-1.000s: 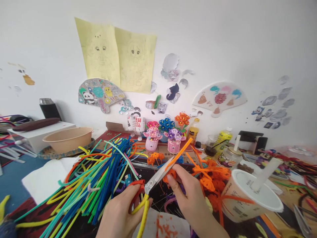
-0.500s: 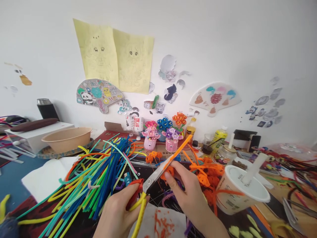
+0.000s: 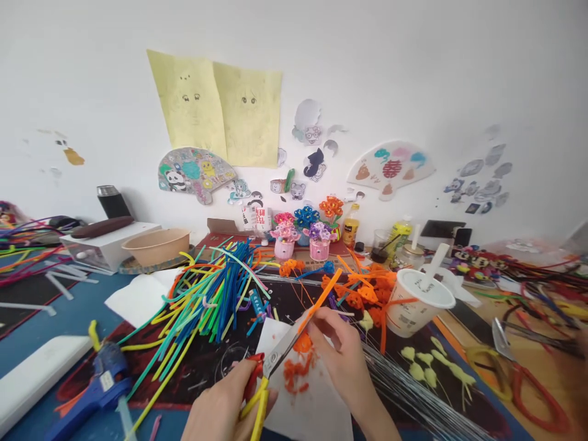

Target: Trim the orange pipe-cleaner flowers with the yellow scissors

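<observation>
My left hand (image 3: 220, 401) is closed around the red and yellow handles of a pair of scissors (image 3: 281, 349), whose metal blades point up and to the right. Between the fingers of my right hand (image 3: 342, 355) is an orange pipe cleaner (image 3: 327, 293); it lies along the blades, its free end sticking up past them. Whether the blades are cutting into it I cannot tell. Orange fuzz scraps (image 3: 294, 375) lie below on a white sheet of paper (image 3: 331, 410). Beyond my right hand is a pile of orange pipe-cleaner flowers (image 3: 362, 291).
Left of my hands lies a heap of coloured pipe cleaners (image 3: 225, 294), with a blue glue gun (image 3: 108, 373) nearer. To the right stand a lidded cup (image 3: 408, 318), thin wires (image 3: 413, 392), pale green pieces (image 3: 427, 373) and red-handled scissors (image 3: 533, 398). Potted pipe-cleaner flowers (image 3: 319, 248) stand behind.
The view has shifted, showing more of the tabletop, including the glue gun and wires. Both hands keep their holds, and the orange pipe cleaner stays along the blades. The orange scraps show more fully.
</observation>
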Tool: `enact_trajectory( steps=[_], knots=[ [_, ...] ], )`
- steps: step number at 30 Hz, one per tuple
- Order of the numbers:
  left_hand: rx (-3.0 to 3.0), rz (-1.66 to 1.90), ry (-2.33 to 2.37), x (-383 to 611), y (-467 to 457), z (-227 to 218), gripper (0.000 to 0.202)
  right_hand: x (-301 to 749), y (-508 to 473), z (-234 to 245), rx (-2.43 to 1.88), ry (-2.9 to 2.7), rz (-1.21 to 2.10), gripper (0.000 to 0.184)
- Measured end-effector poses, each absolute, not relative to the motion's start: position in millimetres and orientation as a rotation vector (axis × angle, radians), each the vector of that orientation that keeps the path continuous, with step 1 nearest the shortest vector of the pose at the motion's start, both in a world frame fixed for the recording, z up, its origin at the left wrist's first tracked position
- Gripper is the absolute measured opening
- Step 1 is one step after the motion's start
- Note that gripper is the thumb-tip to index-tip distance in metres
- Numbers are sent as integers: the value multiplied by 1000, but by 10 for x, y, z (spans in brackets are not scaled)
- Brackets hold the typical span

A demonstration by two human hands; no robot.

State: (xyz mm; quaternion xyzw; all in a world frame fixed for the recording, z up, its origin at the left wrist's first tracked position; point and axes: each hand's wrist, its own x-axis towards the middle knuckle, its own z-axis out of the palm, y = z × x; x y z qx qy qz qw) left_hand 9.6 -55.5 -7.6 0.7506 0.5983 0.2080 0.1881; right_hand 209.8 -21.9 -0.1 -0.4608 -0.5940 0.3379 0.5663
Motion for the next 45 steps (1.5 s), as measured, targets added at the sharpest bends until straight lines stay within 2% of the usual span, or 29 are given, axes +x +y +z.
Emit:
enact_trajectory(
  steps=[10,23,45],
  knots=[
    [2146,248,1643,128,-782,63,17,2060,-373,-129,-1072,-1336,849,14],
    [2080,172,1632,190,-728,-10,27,1919,-424,-306,-1065,-1191,892,18],
    [2190,60,1652,252,-689,-36,40,2018,-385,-285,-1082,-1172,698,19]
  ],
)
